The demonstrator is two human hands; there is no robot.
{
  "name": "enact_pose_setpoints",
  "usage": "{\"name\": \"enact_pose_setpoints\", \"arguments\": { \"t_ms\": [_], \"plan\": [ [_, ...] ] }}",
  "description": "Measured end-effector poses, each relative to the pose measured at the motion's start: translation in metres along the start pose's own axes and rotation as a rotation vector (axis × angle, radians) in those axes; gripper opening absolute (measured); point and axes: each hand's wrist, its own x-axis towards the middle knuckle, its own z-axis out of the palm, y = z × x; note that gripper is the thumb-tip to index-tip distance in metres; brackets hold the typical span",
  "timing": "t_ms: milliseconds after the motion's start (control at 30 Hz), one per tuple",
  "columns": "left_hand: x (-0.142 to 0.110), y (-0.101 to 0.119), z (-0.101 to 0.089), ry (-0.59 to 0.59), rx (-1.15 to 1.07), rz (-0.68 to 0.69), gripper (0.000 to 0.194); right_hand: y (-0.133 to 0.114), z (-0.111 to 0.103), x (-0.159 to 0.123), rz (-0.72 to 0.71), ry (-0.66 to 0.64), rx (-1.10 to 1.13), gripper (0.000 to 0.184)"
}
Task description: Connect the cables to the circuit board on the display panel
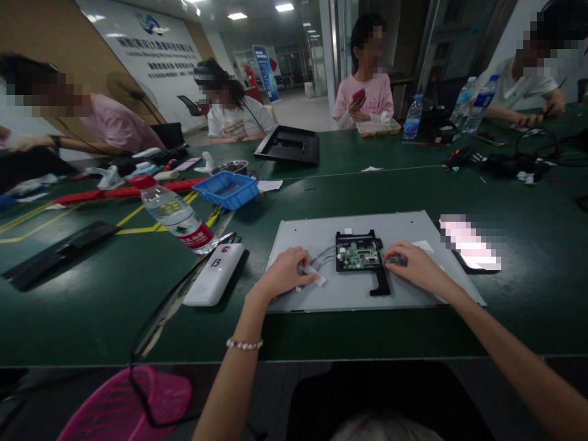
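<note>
A flat grey panel lies on the table in front of me. On it sits a black plastic bracket with a green circuit board in its frame. Grey cables run from the board's left side toward my left hand, whose fingers are closed by a whitish strip on the panel. At the bracket's right edge is my right hand, fingers curled together over a small greyish thing that I cannot make out. My palms and fingertips are partly hidden.
Left of the panel are a white power bank, a water bottle and a blue tray. A lit phone lies right. A pink basket stands below the table edge. Several people sit around the table.
</note>
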Motion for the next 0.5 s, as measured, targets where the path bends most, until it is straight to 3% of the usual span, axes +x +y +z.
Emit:
{"name": "enact_pose_setpoints", "arguments": {
  "t_ms": [267, 367, 500],
  "plan": [
    [-0.002, 0.004, -0.003, 0.004, -0.024, -0.021, 0.032, 0.003, -0.005, 0.001, 0.102, 0.057, 0.102, 0.015],
    [-0.003, 0.005, -0.003, 0.068, -0.023, -0.05, 0.037, 0.012, -0.013, 0.0, 0.178, 0.153, 0.017, 0.016],
    [-0.003, 0.001, -0.002, 0.132, 0.008, -0.093, 0.033, 0.025, -0.02, -0.003, 0.203, 0.167, -0.138, 0.02]
  ]
}}
